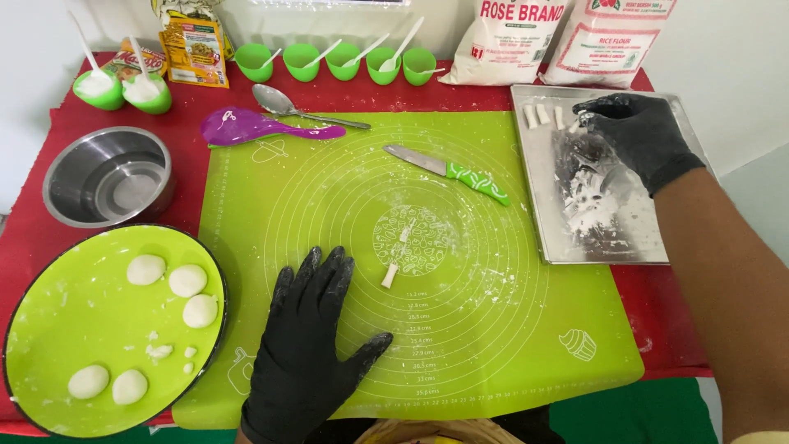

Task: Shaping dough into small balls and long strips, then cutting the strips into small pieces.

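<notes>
Small white dough sticks [542, 114] are lined up at the top left of the metal tray [657, 255], and that is where the work is being done: the right hand [641, 136], in a black glove, is curled over the tray's upper part with fingers bent down, and its fingertips appear to be pinching a small piece near the row, though the grip itself cannot be made out for sure. To do this well, each piece should be set down lightly, kept apart from its neighbour, and the floured patch [596, 205] used so nothing sticks. 1 more cut piece of dough [389, 275] is left on the green mat [509, 345], just beside the left hand [308, 345], which is laid flat and open, fingers spread, holding nothing. A green-handled knife [448, 170] is lying higher on the mat. On the surface to the left, 5 dough balls are resting on a green plate [49, 329].
</notes>
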